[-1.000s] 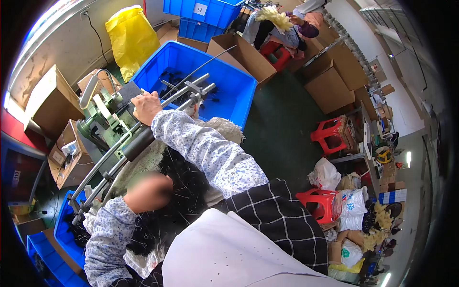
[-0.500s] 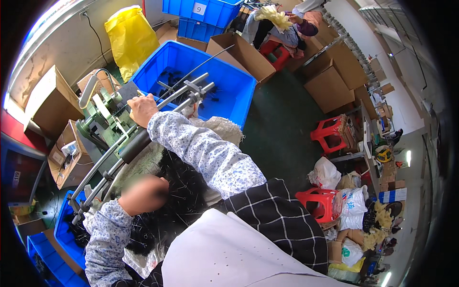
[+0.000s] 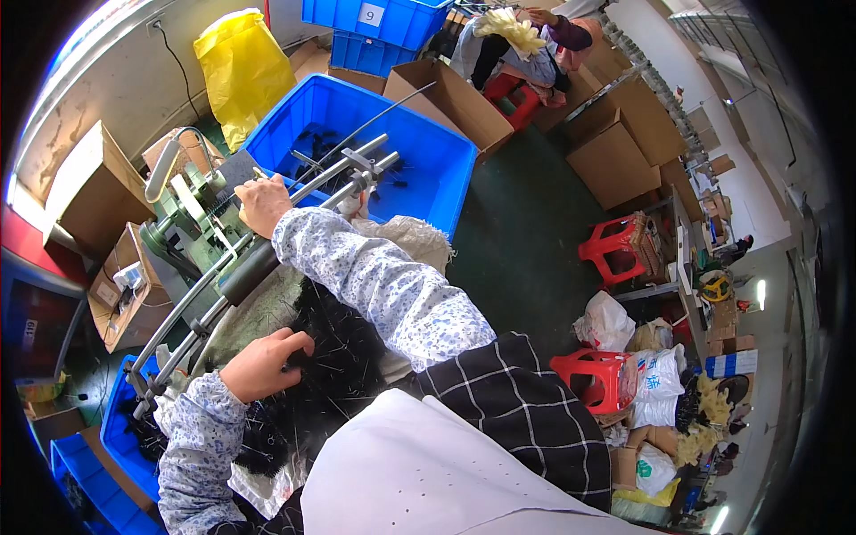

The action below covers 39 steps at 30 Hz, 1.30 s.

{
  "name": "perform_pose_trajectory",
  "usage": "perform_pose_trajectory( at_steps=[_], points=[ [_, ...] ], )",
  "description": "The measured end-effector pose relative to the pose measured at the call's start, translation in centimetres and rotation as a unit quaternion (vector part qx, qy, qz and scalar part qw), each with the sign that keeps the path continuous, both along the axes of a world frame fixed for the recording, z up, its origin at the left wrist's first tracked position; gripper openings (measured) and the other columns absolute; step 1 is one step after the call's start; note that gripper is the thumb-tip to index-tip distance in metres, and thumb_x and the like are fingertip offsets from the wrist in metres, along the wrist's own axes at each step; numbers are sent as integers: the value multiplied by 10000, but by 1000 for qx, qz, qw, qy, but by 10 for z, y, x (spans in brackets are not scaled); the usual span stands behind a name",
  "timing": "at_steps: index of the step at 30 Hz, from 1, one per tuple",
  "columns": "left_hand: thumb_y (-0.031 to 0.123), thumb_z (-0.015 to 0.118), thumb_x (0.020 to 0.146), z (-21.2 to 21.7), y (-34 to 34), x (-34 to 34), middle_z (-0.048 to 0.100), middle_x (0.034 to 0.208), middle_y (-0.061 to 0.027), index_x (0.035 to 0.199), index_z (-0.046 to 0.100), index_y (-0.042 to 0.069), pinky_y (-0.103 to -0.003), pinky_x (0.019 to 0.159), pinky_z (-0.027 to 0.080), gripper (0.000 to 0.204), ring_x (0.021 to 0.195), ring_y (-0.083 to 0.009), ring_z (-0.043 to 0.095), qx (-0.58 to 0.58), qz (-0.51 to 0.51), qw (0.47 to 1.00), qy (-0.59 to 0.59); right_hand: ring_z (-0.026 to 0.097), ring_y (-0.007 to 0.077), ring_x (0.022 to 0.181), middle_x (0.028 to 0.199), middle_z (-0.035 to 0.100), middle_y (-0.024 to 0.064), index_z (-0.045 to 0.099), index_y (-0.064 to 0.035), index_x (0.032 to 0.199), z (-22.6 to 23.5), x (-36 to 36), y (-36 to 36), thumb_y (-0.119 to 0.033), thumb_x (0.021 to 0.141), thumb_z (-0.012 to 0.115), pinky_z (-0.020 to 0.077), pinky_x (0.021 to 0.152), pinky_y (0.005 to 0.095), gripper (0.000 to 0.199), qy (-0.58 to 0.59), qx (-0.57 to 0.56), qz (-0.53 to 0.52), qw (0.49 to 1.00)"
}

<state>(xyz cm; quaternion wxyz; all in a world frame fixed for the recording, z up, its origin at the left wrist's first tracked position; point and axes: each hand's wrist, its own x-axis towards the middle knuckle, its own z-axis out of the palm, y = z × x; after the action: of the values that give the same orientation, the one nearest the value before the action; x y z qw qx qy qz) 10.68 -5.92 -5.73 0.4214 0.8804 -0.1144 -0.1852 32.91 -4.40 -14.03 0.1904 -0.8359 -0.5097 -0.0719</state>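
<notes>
Feeding from the head view: my left hand [image 3: 263, 364] grip pinches black fibre pile [image 3: 334, 357] on my lap at 7 o'clock; right hand [image 3: 263, 205] closed on green machine [image 3: 192, 218], 10 o'clock. Blue bin [image 3: 428, 169] barely filled, most left.

A small, crowded factory workshop. A green bench machine [image 3: 192, 218] with long metal rails [image 3: 267, 250] stands at the left, beside large blue plastic crates [image 3: 428, 169]. Open cardboard boxes [image 3: 615, 156], red plastic stools [image 3: 615, 250] and stuffed bags [image 3: 655, 383] are scattered across the dark green floor [image 3: 526, 241].
</notes>
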Motion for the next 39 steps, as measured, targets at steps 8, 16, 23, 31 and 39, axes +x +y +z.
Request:
perform_pose_trajectory(
  at_steps=[8, 16, 23, 31, 39],
  points=[
    [59, 628, 681, 1, -1, 0, 543, 935, -141, 996, 525, 66, -383, 800, 459, 332, 907, -328, 555, 8, 7, 1000, 21, 615, 202, 880, 888, 641, 48, 616, -122, 886, 3, -1, 0, -217, 758, 598, 397, 781, 392, 161, 0, -4, 2, 1000],
    [72, 600, 698, -6, 3, -2, 520, 894, -163, 1005, 514, 101, -414, 718, 464, 320, 816, -357, 567, -11, 2, 1000, 16, 629, 220, 820, 824, 642, 47, 623, -150, 820, -6, -2, 7, -180, 719, 551, 396, 722, 416, 128, -41, -5, -23, 999],
    [65, 596, 706, -6, 5, -5, 516, 908, -131, 1021, 499, 104, -415, 716, 461, 332, 831, -337, 560, 4, -8, 1000, 10, 625, 261, 782, 786, 642, 72, 621, -112, 852, 1, -17, 10, -208, 730, 584, 415, 675, 431, 159, -31, 33, 23, 999],
    [66, 597, 713, -7, 3, -2, 522, 924, -128, 1051, 499, 102, -411, 744, 466, 354, 848, -326, 566, 10, -15, 1000, 10, 621, 237, 798, 796, 644, 66, 615, -126, 843, -1, -52, 28, -214, 740, 585, 393, 703, 417, 138, -37, 30, 16, 999],
    [57, 598, 711, -5, 6, -7, 510, 895, -119, 1035, 498, 107, -415, 720, 463, 343, 821, -317, 564, 17, -8, 1000, 19, 618, 229, 805, 816, 648, 59, 620, -126, 857, 5, -37, 19, -236, 742, 585, 380, 715, 417, 163, -24, -8, 11, 1000]
  ],
)
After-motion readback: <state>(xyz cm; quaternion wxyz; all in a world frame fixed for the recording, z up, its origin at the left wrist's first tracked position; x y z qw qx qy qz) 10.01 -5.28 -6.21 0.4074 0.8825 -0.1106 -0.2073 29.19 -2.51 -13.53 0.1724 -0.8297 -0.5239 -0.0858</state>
